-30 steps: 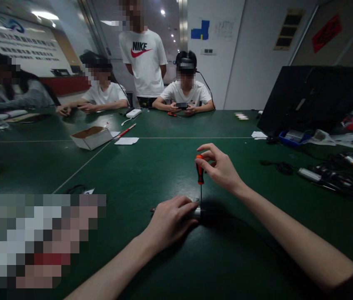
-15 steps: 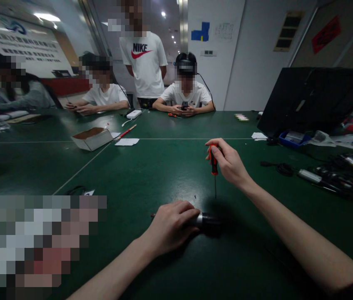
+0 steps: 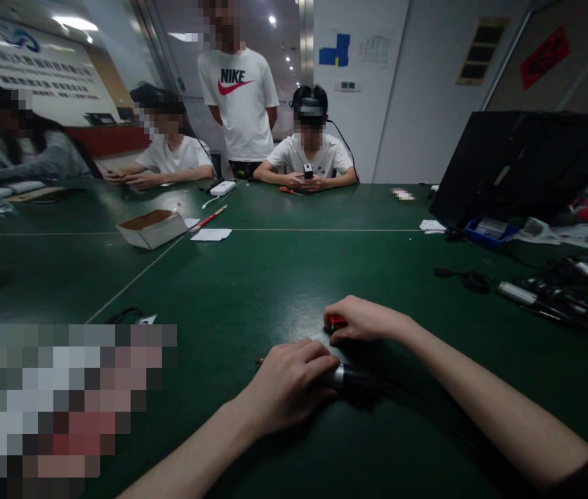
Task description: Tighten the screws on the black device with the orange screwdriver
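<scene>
My left hand (image 3: 297, 381) is closed over a silver-and-black cylindrical tool (image 3: 340, 375) lying on the green table. A narrow metal tip pokes out on the left of the hand, and the black end points right. Just beyond it, my right hand (image 3: 353, 320) is low at the tabletop, fingers curled. An orange patch of the screwdriver (image 3: 338, 321) shows between those fingers; its shaft and most of its handle are hidden. Whether the fingertips also pinch something small I cannot tell.
Right of my hands lie corded silver tools (image 3: 517, 294), a blue tray (image 3: 489, 234) and a black monitor (image 3: 528, 170). Ahead-left stand an open cardboard box (image 3: 152, 234) and a paper slip (image 3: 211, 235). Several people are across the table (image 3: 273, 270).
My right hand has come down and slightly left with the screwdriver, from upright above the table to the tabletop. A small dark piece seen there before is now hidden. My left hand barely moved.
</scene>
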`<state>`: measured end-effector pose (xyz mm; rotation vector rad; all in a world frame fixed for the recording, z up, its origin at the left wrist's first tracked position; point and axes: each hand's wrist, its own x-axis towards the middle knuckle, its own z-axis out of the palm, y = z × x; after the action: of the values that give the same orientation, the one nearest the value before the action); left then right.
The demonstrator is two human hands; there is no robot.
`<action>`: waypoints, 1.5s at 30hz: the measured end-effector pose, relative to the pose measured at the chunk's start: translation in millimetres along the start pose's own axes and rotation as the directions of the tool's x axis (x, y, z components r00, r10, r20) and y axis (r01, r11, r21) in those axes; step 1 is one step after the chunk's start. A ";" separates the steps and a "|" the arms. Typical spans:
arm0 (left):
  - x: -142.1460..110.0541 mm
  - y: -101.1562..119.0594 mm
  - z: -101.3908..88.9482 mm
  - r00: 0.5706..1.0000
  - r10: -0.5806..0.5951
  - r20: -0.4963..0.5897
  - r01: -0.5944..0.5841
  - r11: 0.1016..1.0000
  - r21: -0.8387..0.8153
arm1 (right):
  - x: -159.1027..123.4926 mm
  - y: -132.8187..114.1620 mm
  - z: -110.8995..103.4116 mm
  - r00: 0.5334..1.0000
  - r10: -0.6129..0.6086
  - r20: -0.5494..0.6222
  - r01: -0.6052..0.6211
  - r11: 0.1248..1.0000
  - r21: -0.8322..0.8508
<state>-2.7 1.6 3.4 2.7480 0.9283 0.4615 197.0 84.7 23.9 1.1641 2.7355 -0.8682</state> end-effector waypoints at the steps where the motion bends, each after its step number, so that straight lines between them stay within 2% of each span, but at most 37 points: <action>1: -0.1 0.2 0.2 1.000 0.001 -0.001 -0.001 1.000 -0.002 | 0.4 -1.0 0.5 1.000 0.001 0.022 -0.001 1.000 -0.013; 9: -0.7 2.0 -1.4 1.000 -0.005 0.012 0.005 1.000 0.001 | 0.3 -5.0 -1.6 0.997 0.047 0.054 -0.044 0.997 -0.059; 18: -0.4 2.0 -2.4 0.999 -0.021 0.030 0.021 1.000 0.000 | -2.8 2.2 -7.1 0.992 0.021 0.123 -0.012 0.997 -0.075; 30: -1.0 0.5 1.3 1.000 -0.006 0.008 0.006 1.000 -0.023 | 6.8 -2.7 9.8 1.000 0.020 -0.001 -0.020 0.998 -0.055; 34: -0.9 0.6 -2.1 1.000 -0.010 0.030 0.012 0.998 -0.059 | 6.4 -0.7 5.9 0.999 0.022 -0.029 -0.023 0.999 -0.038; 40: -1.1 0.1 -15.0 0.996 -0.048 0.075 0.057 0.990 -0.126 | -19.2 -4.7 -14.4 0.994 0.051 -0.099 -0.051 0.999 0.006; 42: -1.1 -1.3 -17.0 0.992 -0.071 0.105 0.082 0.992 -0.100 | -34.7 -11.3 -12.2 0.996 0.049 -0.079 -0.046 0.998 0.038; 45: -1.2 -3.5 -14.1 0.990 -0.075 0.121 0.082 0.995 -0.051 | -58.2 -23.6 3.4 0.997 0.065 -0.041 -0.061 0.995 0.083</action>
<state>-10.6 4.9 15.3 2.6451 0.9739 0.3013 222.2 31.8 46.8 1.2912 2.7043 -0.9663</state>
